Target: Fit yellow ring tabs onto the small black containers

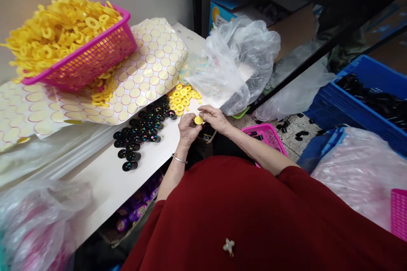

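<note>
Near the table's front edge, my left hand point(188, 129) is closed around a small piece with a round yellow top point(198, 120). A bit of dark shows beneath the yellow, but its lower part is hidden by my fingers. My right hand point(216, 118) meets it from the other side, its thumb and fingers pinched at the rim of the yellow top. Just beyond my hands lies a loose pile of yellow rings point(182, 96). Left of them, several short black cylinders point(140, 129) with small coloured dots on their ends lie in rows on the white table point(104, 178).
A pink basket point(92, 61) heaped with yellow ring parts stands on sheets of round stickers point(149, 63). Clear plastic bags point(244, 59) sit at the table's far end. To the right are a pink basket point(270, 135) and a blue crate point(330, 101) with black parts.
</note>
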`<action>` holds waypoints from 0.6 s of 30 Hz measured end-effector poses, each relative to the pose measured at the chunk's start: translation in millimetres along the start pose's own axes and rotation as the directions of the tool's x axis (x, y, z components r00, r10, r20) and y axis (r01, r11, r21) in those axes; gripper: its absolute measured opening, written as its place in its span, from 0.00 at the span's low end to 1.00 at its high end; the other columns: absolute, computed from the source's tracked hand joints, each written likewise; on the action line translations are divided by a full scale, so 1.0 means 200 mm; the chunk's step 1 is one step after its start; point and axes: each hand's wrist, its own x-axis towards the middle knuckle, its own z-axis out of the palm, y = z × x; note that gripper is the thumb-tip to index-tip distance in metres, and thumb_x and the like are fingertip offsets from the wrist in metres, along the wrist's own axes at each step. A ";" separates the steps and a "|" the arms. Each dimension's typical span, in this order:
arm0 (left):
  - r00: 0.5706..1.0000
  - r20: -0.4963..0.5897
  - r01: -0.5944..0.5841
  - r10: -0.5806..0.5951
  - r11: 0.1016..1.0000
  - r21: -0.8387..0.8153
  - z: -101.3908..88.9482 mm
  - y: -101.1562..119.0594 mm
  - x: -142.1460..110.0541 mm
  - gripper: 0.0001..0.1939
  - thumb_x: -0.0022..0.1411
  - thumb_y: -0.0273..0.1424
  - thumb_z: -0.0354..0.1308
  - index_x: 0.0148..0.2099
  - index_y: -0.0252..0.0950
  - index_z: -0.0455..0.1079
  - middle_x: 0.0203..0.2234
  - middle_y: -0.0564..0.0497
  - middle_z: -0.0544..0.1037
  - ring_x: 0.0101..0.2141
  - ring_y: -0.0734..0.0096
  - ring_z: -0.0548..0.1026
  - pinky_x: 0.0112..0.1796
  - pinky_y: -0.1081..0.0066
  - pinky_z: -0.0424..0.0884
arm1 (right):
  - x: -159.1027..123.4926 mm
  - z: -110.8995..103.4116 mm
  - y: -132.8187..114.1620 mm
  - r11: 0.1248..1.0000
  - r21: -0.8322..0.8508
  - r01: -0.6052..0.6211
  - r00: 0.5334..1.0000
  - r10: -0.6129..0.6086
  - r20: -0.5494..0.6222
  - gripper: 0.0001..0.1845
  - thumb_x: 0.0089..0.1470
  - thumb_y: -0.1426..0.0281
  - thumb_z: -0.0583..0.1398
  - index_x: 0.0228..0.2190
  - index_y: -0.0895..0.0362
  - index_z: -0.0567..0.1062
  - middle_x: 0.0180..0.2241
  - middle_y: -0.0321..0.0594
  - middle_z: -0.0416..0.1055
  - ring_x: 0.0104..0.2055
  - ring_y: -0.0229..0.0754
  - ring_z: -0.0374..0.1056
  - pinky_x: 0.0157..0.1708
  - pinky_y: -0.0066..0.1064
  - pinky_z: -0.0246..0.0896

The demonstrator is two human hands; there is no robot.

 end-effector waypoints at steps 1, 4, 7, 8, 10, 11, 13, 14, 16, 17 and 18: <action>1.000 0.000 -0.003 0.003 1.000 0.007 0.00 0.00 0.00 0.06 0.49 0.32 0.61 0.31 0.37 0.68 0.25 0.53 0.73 0.27 0.73 0.67 0.32 0.70 0.67 | -0.01 0.00 0.01 0.996 -0.042 0.079 0.997 -0.079 0.011 0.22 0.41 0.58 0.65 0.38 0.56 0.74 0.45 0.42 0.67 0.47 0.42 0.64 0.42 0.32 0.63; 1.000 0.011 0.000 0.000 1.000 0.002 0.00 0.00 -0.01 0.07 0.49 0.33 0.61 0.32 0.37 0.69 0.25 0.53 0.72 0.27 0.73 0.67 0.32 0.71 0.66 | -0.03 -0.01 0.02 0.971 -0.110 0.212 0.976 -0.205 0.071 0.16 0.41 0.63 0.65 0.34 0.57 0.74 0.45 0.43 0.66 0.48 0.44 0.63 0.45 0.35 0.62; 0.999 0.026 0.022 -0.022 1.000 -0.010 0.00 -0.01 -0.01 0.08 0.49 0.34 0.62 0.31 0.37 0.69 0.25 0.54 0.72 0.27 0.73 0.67 0.31 0.71 0.66 | -0.05 -0.02 0.02 0.974 -0.127 0.188 0.982 -0.186 0.031 0.11 0.46 0.64 0.61 0.32 0.57 0.73 0.38 0.41 0.68 0.42 0.41 0.64 0.45 0.34 0.62; 0.999 0.034 0.029 -0.029 1.000 -0.011 0.00 -0.01 -0.01 0.09 0.48 0.35 0.63 0.31 0.37 0.69 0.25 0.54 0.72 0.27 0.73 0.67 0.32 0.71 0.66 | -0.05 -0.03 0.02 0.977 -0.124 0.176 0.984 -0.176 0.011 0.10 0.46 0.65 0.60 0.32 0.57 0.73 0.36 0.40 0.68 0.40 0.40 0.64 0.44 0.34 0.62; 0.998 0.049 0.042 -0.042 0.999 -0.009 -0.01 -0.01 -0.01 0.10 0.48 0.36 0.63 0.31 0.37 0.69 0.25 0.54 0.72 0.28 0.73 0.67 0.32 0.71 0.66 | -0.06 -0.04 0.01 0.981 -0.111 0.160 0.987 -0.161 -0.006 0.11 0.45 0.66 0.60 0.32 0.57 0.73 0.35 0.39 0.68 0.38 0.39 0.64 0.43 0.32 0.61; 0.997 0.056 0.045 -0.044 0.999 -0.011 -0.01 -0.01 -0.01 0.10 0.49 0.36 0.63 0.32 0.37 0.69 0.26 0.54 0.72 0.28 0.73 0.68 0.32 0.70 0.67 | -0.07 -0.04 0.01 0.984 -0.101 0.149 0.989 -0.151 -0.007 0.11 0.44 0.66 0.61 0.32 0.58 0.74 0.34 0.38 0.69 0.37 0.38 0.64 0.42 0.32 0.61; 0.997 0.066 0.036 -0.035 0.999 -0.026 -0.01 -0.01 -0.01 0.11 0.50 0.37 0.63 0.33 0.37 0.70 0.26 0.53 0.73 0.29 0.73 0.68 0.33 0.70 0.67 | -0.06 -0.03 0.01 0.993 -0.078 0.092 0.996 -0.093 -0.006 0.13 0.43 0.65 0.62 0.32 0.59 0.74 0.31 0.37 0.69 0.35 0.37 0.65 0.39 0.30 0.62; 0.997 0.068 0.025 -0.022 0.999 -0.032 -0.01 -0.01 0.00 0.11 0.51 0.37 0.63 0.34 0.37 0.70 0.27 0.53 0.73 0.29 0.72 0.68 0.33 0.70 0.67 | -0.06 -0.02 0.01 0.997 -0.064 0.043 0.999 -0.044 -0.004 0.14 0.43 0.65 0.62 0.32 0.60 0.74 0.29 0.36 0.69 0.33 0.37 0.64 0.36 0.29 0.62; 0.998 0.064 -0.018 0.020 0.999 -0.026 -0.02 -0.01 0.00 0.10 0.53 0.37 0.61 0.35 0.37 0.70 0.27 0.52 0.73 0.30 0.72 0.68 0.33 0.70 0.67 | -0.04 -0.01 0.01 0.997 -0.024 -0.067 0.997 0.068 0.029 0.17 0.43 0.62 0.62 0.34 0.60 0.74 0.26 0.34 0.68 0.29 0.35 0.64 0.31 0.27 0.61; 0.997 0.062 -0.049 0.050 0.999 -0.013 -0.02 -0.01 0.00 0.09 0.54 0.37 0.60 0.35 0.37 0.70 0.28 0.52 0.74 0.30 0.72 0.69 0.34 0.70 0.67 | -0.04 -0.01 0.00 0.993 0.004 -0.114 0.992 0.114 0.061 0.19 0.42 0.62 0.63 0.35 0.61 0.74 0.25 0.33 0.68 0.27 0.34 0.63 0.28 0.26 0.61; 0.994 0.061 -0.088 0.087 0.996 0.005 -0.02 0.00 -0.01 0.09 0.56 0.37 0.59 0.35 0.37 0.71 0.29 0.51 0.75 0.31 0.71 0.69 0.35 0.69 0.67 | -0.03 -0.01 0.00 0.988 0.038 -0.153 0.984 0.148 0.104 0.21 0.40 0.61 0.64 0.36 0.61 0.74 0.24 0.32 0.68 0.26 0.33 0.62 0.26 0.25 0.60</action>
